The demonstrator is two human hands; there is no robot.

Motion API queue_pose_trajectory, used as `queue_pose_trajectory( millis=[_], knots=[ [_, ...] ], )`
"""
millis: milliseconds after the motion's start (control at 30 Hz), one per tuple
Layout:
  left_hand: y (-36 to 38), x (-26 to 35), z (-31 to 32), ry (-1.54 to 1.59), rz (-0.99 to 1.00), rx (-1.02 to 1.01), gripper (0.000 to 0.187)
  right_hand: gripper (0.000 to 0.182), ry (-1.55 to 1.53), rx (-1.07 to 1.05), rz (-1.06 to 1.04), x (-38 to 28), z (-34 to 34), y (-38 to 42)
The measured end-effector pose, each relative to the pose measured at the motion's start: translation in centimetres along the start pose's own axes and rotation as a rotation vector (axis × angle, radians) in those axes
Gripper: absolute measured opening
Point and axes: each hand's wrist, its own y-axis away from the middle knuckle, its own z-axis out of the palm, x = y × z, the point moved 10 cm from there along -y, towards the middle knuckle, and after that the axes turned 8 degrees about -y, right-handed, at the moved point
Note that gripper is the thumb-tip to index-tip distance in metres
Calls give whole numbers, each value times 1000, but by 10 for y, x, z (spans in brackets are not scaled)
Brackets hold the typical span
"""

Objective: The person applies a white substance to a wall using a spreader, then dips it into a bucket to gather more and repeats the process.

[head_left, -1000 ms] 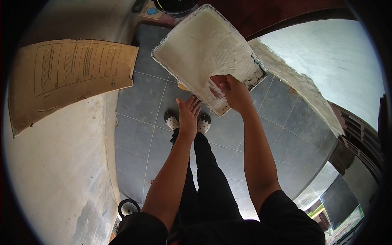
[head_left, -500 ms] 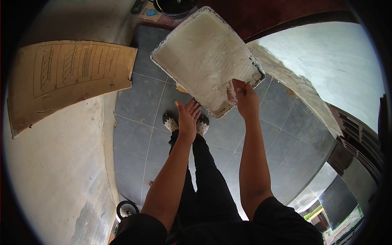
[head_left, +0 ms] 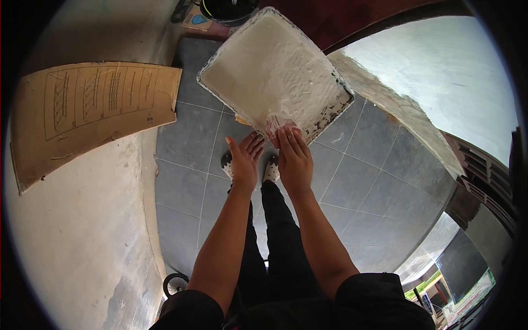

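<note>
A square tray (head_left: 322, 122) with a crusted rim is in front of me at the top middle, tilted cornerwise. Pale wet paste (head_left: 258, 66) covers most of its inside; the right-hand side is scraped thin and shows dark specks. At the near corner, my right hand (head_left: 296, 162) grips a flat reddish scraper (head_left: 272, 127) smeared with the paste, fingers laid along its back. My left hand (head_left: 245, 162) is beside it, palm up with fingers stretched out, its fingertips at the tray's lower left edge.
A printed cardboard sheet (head_left: 104, 104) stands out at the left along the wall (head_left: 82, 231). Behind the tray is a black bucket (head_left: 231, 12). Grey tiles (head_left: 363, 170) cover the floor. A partly whitened wall (head_left: 440, 71) rises at the right; a bicycle wheel (head_left: 175, 285) shows lower left.
My right hand has drawn the scraper leftward along the tray's near side to the near corner, leaving a thinner strip at the right. My left hand stays open near the edge.
</note>
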Motion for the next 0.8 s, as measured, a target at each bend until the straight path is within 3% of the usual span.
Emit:
queue_pose_trajectory(
  millis=[100, 167, 333, 600, 667, 700, 767, 800],
  knots=[
    [-6, 2, -6, 33, 1, -56, 110, 42, 41, 25, 13, 1, 20, 22],
    [-10, 2, 4, 154, -42, -211, 114, 41, 22, 31, 55, -1, 32, 36],
    [-13, 0, -1, 253, -167, -251, 113, 41, -53, 60, 170, -6, 45, 59],
    [-22, 9, -6, 174, -188, -305, 109, 38, -154, 36, 200, -33, -2, 84],
    [-26, 10, -6, 160, -186, -333, 112, 29, -389, 296, 429, -11, -20, 97],
    [-26, 13, -4, 155, -184, -340, 112, 29, -389, 305, 427, -10, -16, 95],
    [-26, 13, -5, 127, -208, -307, 114, 22, -1360, 789, 1059, 41, 38, 133],
    [-27, 14, -6, 121, -207, -308, 114, 22, -1365, 792, 1059, 44, 50, 128]
  ],
)
